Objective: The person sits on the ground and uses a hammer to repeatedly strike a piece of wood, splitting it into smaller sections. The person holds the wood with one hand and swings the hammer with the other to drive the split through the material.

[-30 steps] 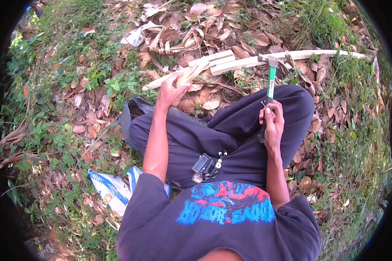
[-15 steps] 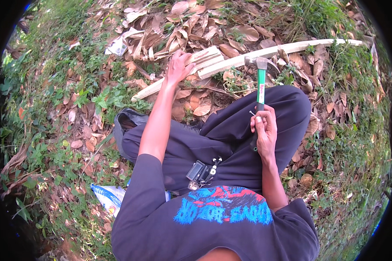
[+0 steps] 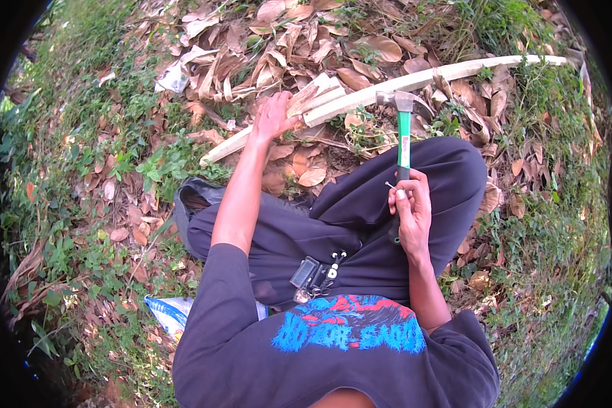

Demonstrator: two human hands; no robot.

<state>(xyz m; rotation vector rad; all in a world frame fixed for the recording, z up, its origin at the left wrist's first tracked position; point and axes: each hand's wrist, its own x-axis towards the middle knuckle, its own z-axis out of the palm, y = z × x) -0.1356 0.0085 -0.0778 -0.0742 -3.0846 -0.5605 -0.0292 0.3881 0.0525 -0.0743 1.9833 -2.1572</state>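
My right hand (image 3: pixel 413 207) is closed round the black grip of a claw hammer (image 3: pixel 404 129) with a green shaft, held upright above my right knee. A thin nail (image 3: pixel 389 184) pokes out from between the fingers of that hand. Farther left, my left hand (image 3: pixel 273 117) has its fingers bent over the left end of some short pale wooden pieces (image 3: pixel 319 94), which it partly hides. Those pieces lie against a long, pale wooden strip (image 3: pixel 449 71) that runs across the ground and looks bowed. A further wooden end (image 3: pixel 226 148) shows left of my wrist.
Dry brown leaves (image 3: pixel 265 68) and low green plants (image 3: pixel 166 160) cover the ground. My crossed legs (image 3: pixel 285 228) sit close to the wood. A small dark device (image 3: pixel 306 272) with beads rests on my lap. A white and blue bag (image 3: pixel 170 313) lies at my left side.
My left hand has drawn slightly nearer, and its fingers, more spread before, now curl over the short wooden pieces. Those pieces have shifted a little. The hammer and nail stay in my right hand.
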